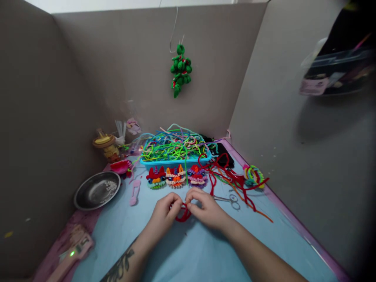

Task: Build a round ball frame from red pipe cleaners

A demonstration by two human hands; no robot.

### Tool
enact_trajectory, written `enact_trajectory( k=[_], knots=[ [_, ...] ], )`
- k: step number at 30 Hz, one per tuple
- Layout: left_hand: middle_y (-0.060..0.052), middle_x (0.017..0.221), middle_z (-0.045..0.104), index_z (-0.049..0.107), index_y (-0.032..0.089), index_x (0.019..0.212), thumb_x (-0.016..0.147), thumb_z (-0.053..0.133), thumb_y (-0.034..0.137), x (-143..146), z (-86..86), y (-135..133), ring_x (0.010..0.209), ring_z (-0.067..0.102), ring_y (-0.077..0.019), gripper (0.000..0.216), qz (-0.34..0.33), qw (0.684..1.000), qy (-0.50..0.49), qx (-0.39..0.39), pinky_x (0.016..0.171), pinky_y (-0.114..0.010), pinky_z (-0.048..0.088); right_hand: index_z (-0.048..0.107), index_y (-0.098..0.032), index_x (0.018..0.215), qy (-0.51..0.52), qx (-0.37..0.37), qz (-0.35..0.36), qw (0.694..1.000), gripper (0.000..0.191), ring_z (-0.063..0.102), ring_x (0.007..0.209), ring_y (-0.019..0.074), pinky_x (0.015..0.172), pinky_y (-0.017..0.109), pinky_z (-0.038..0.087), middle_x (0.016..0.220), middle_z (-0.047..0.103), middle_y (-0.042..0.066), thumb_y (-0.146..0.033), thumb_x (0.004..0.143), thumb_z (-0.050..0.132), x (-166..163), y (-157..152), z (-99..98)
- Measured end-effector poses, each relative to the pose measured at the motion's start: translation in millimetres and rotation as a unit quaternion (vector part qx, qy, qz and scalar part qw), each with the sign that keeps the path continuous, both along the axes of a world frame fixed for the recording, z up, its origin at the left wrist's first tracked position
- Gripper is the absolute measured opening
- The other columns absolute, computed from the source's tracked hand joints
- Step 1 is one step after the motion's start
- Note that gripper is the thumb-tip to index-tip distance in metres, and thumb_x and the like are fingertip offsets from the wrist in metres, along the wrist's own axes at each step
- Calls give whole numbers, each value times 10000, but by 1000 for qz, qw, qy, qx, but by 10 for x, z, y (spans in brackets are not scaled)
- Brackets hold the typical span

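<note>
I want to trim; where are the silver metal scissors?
In the head view, the silver metal scissors lie right of the right hand, beside the tangled red cords.

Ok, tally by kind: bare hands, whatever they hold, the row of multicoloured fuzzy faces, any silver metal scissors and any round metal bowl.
Left hand and right hand: 2
Looped red cord bundle: 1
Fuzzy faces: 3
Metal scissors: 1
Metal bowl: 1
Total: 8
</note>
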State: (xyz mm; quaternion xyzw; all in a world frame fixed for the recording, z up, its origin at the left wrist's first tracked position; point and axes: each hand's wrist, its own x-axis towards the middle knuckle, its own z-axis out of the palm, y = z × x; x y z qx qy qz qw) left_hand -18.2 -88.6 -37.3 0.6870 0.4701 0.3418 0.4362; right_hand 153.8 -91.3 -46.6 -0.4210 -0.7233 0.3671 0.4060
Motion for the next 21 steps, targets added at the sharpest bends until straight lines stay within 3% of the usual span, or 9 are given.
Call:
enact_trajectory(
  k=[4,7,10,13,17,21],
  knots=[
    [40,565,463,515,183,659,808,498,354,2,-60,15,544,414,-122,228,14,999,-21,-35,527,-218,326,568,-184,665,40,-53,17,998,115,516,745,153,698,267,390,742,554,3,-170,774,534,-28,15,-50],
    [34,573,502,540,173,665,796,536,394,-11,-93,40,537,435,-118,256,17,996,-60,-71,517,-217,335,576,-176,652,111,-141,33,983,135,465,628,128,603,244,346,643,521,-24,-264,748,611,-38,33,-113],
    [-5,689,603,613,157,781,787,563,468,-52,-114,94,632,522,-141,315,44,984,-136,-101,591,-233,396,582,-156,610,259,-259,18,930,192,393,520,95,528,222,277,528,489,-49,-283,659,717,-34,57,-166],
    [-63,832,667,641,149,901,794,537,544,-103,-136,154,774,595,-187,423,76,951,-252,-161,701,-283,448,580,-144,579,373,-315,-3,872,223,411,498,87,516,214,281,516,531,-35,-283,605,752,-15,89,-189],
    [-98,890,698,671,131,903,802,594,466,-113,-160,167,828,630,-196,358,27,902,-337,-267,764,-302,463,600,-152,598,427,-342,-2,837,165,471,512,94,542,219,345,552,576,-20,-261,596,723,16,132,-190],
    [-95,879,714,690,121,881,786,660,323,-69,-172,127,790,644,-170,226,13,866,-389,-312,738,-272,482,628,-146,649,459,-373,17,806,102,554,579,127,623,256,420,611,626,11,-202,593,693,32,159,-195]
  ],
)
